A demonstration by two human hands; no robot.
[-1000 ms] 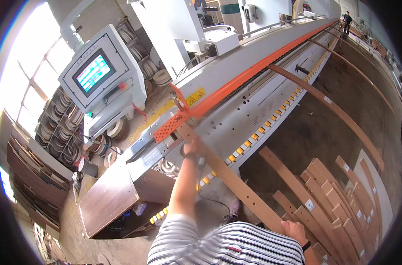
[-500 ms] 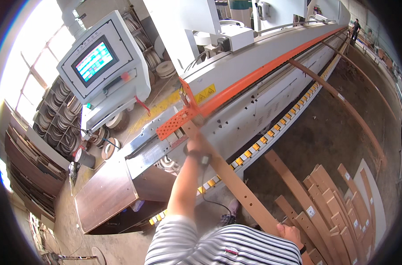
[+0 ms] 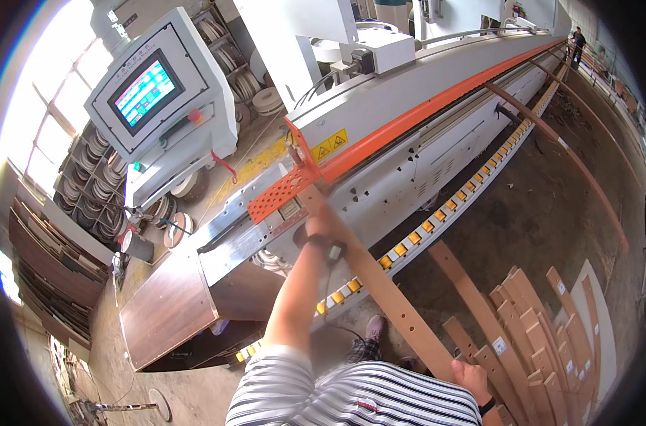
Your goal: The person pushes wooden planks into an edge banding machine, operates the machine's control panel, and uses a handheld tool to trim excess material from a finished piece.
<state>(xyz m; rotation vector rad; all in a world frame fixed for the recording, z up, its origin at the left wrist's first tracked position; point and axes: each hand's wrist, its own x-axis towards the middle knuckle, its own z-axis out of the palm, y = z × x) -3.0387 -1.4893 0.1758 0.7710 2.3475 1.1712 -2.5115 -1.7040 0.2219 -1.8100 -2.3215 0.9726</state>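
Observation:
A long, narrow brown wooden board [image 3: 387, 287] with small holes slants from my body up to a grey and orange machine [image 3: 380, 149]. Its far end rests by the orange perforated guard [image 3: 280, 193] at the machine's near end. My left hand [image 3: 324, 223] lies on the board close to that guard, with a dark band at the wrist. Blur smears its fingers, so I cannot make out their grip. My right hand [image 3: 471, 376] is closed round the board's near end, at my right side.
A rail with yellow rollers [image 3: 414, 238] runs along the machine. Several labelled boards [image 3: 525, 319] stand at the right. A control panel [image 3: 160, 92] with a lit screen is at the left, above a brown cabinet [image 3: 170, 312]. A person [image 3: 577, 46] stands far off.
The view has shifted slightly. Both hands remain on the board, and its far end stays by the orange guard. My right hand appears slightly farther right in the picture.

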